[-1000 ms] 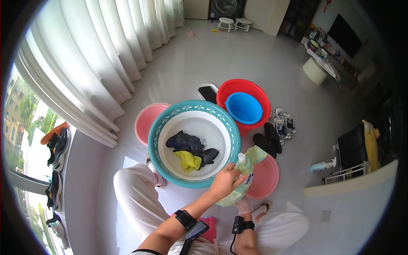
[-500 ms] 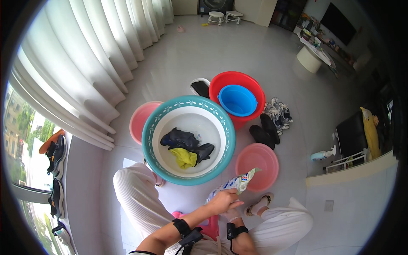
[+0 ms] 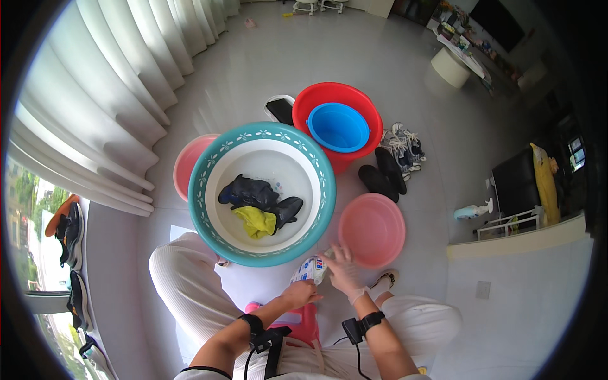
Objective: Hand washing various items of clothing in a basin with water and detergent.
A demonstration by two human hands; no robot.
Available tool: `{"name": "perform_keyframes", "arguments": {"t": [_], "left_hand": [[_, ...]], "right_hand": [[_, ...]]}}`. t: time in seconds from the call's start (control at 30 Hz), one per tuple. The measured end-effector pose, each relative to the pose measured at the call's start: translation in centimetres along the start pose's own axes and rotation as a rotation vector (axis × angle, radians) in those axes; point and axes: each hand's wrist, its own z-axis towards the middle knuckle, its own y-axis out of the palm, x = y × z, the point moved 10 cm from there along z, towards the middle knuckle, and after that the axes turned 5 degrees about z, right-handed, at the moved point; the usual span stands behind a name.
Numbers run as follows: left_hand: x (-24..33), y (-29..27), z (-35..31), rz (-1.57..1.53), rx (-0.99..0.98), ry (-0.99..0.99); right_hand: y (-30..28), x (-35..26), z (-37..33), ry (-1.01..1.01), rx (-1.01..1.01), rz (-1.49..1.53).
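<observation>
Two-Handed Position of the Pouch at the Near Rim

Nearest to my feed, the left hand (image 3: 299, 294) was closed around the lower part of the printed white pouch (image 3: 308, 271). The right hand (image 3: 344, 273), which appeared to wear a clear glove, was at the upper end, fingers extended; I could not tell whether they pinched it or only rested there. The pouch sat between the knees, just beyond the left hand and close to the near rim of the teal basin (image 3: 197, 190).

Change noted: the pouch no longer slanted across the right-hand pink basin (image 3: 373, 229), and the right hand had come out from beneath it to its upper end. I judged that this allowed the left hand to steady the pouch while the right worked its end.

Farther out, dark wet items (image 3: 250, 191) and a yellow-green cloth (image 3: 256, 221) lay inside the teal basin, clear of both hands. Beyond it, a blue bucket (image 3: 339, 126) was nested in a red tub (image 3: 326, 92), with dark slip-on shoes (image 3: 380, 180) nearby on the floor.
</observation>
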Motion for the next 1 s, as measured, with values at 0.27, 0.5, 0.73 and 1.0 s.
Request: {"name": "perform_keyframes", "arguments": {"t": [0.27, 0.5, 0.73, 1.0], "left_hand": [[-1.6, 0.0, -1.6, 0.067, -0.261, -0.134], [-3.4, -6.6, -3.8, -0.122, 0.177, -0.289], [-2.5, -7.3, -1.1, -0.217, 0.401, -0.308], [-2.8, -6.1, 2.1, -0.060, 0.371, -0.253]], "right_hand": [[6.0, 0.2, -1.0, -0.266, -0.229, -0.148], [5.4, -1.3, -4.1, -0.200, -0.226, -0.048], [5.5, 1.0, -4.6, -0.092, -0.181, -0.102], [4.8, 0.2, -4.4, -0.129, -0.152, -0.132]]}}
